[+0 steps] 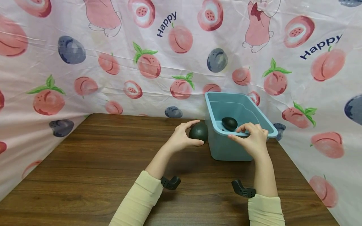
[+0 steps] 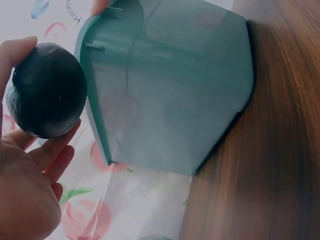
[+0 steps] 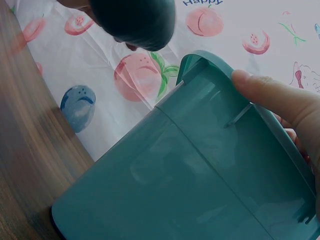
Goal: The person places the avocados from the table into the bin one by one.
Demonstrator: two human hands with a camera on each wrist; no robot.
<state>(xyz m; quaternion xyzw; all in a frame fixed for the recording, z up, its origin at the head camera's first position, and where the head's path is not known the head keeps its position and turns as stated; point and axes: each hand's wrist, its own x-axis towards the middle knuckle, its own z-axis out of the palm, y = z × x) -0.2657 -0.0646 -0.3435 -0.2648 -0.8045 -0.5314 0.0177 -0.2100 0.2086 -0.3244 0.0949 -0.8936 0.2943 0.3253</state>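
Observation:
My left hand (image 1: 181, 135) holds a dark green, rounded avocado (image 1: 198, 132) just left of a light blue plastic bin (image 1: 232, 149). In the left wrist view the thumb and fingers span the avocado (image 2: 49, 90), beside the bin's rim. The right hand (image 1: 254, 138) grips the bin's near rim, with the thumb (image 3: 250, 82) outside and the fingers reaching over to the inner side. Inside the bin lies a second dark avocado (image 1: 229, 123). A small dark bit of something else shows below it, mostly hidden by the near wall.
The bin stands on a brown wood-grain table (image 1: 93, 163) near its back right corner. A fruit-printed cloth (image 1: 113, 59) hangs behind the table and along its sides. Black brackets (image 1: 171, 183) are worn at both wrists.

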